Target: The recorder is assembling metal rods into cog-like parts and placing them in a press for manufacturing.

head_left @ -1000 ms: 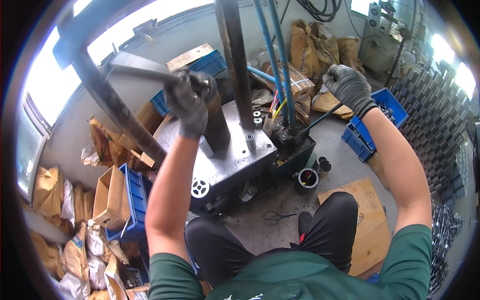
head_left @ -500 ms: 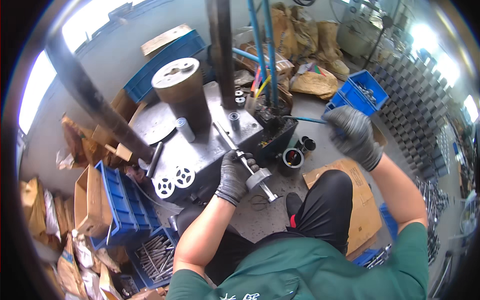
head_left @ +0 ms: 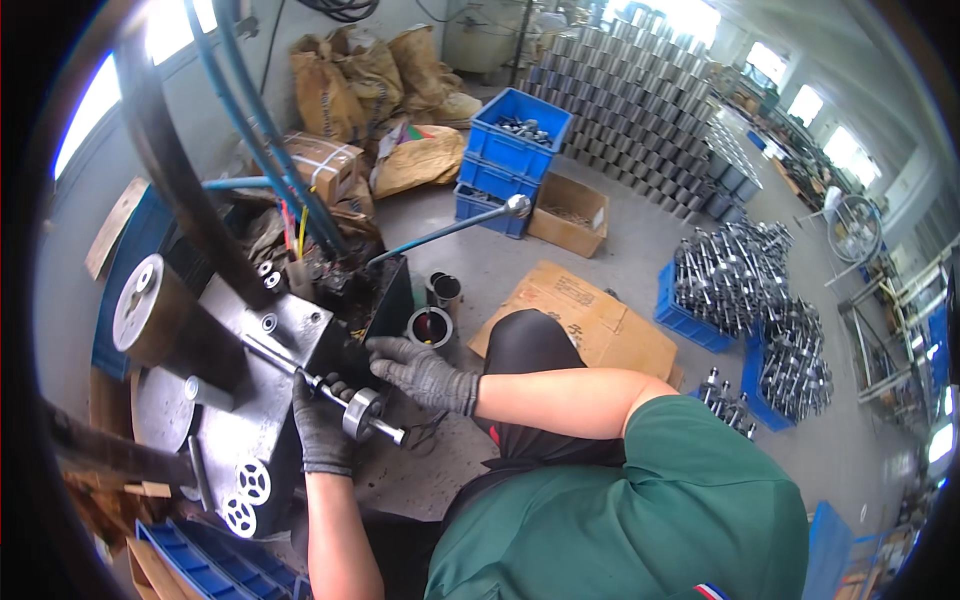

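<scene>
Basically, both gloved hands are on a rotor shaft right at the edge of a steel press block.

Left hand (head_left: 322, 428) is wrapped around the shaft with the round metal rotor (head_left: 362, 412), gripping it near the block end so the thin rod stays level and lined up with the grey steel press block (head_left: 262, 390). Right hand (head_left: 418, 370) sits just beside it with its fingers curled down, near the shaft's upper side, though I can't tell if it's actually grasping anything or only steadying. A long lever with a ball knob (head_left: 516, 207) sticks out over the floor, well apart from both hands. Two small dark cans (head_left: 430, 326) stand on the concrete floor (head_left: 620, 250) near the person's knee, next to flattened cardboard (head_left: 580, 315). Workshop around it: blue crates (head_left: 518, 135) of parts, brown sacks (head_left: 345, 75), rows of grey cylinders (head_left: 640, 95), piles of finished shafts (head_left: 735, 275).
</scene>
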Demonstrator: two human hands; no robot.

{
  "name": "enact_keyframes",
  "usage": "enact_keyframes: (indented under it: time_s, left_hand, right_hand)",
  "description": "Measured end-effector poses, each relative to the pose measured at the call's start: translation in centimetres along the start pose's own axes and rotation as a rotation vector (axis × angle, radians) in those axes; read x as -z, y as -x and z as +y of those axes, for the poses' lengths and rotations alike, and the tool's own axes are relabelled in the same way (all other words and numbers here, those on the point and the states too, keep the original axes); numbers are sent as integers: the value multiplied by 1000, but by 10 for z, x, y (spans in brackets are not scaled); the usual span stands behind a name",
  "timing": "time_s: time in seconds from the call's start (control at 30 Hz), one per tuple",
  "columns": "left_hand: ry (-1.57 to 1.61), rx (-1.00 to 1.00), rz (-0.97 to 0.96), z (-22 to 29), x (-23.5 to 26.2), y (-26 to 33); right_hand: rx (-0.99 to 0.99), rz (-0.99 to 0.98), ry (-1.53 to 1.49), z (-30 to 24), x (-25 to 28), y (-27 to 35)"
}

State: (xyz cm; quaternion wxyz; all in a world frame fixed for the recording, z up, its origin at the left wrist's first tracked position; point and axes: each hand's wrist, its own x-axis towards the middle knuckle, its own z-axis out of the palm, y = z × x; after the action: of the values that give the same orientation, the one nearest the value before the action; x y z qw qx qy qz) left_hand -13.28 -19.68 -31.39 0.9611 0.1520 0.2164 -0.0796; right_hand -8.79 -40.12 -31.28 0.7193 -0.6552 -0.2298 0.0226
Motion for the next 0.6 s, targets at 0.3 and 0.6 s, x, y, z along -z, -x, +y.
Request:
enact_keyframes:
  time_s: [0.3,0.6]
  left_hand:
    - [-44,14,167,-73,-7,18]
    - [-378,-293,198,-114,-19,24]
  right_hand:
    - [-707,-77,-426,38,10,34]
    - [-986,-364,-114,-33,45,51]
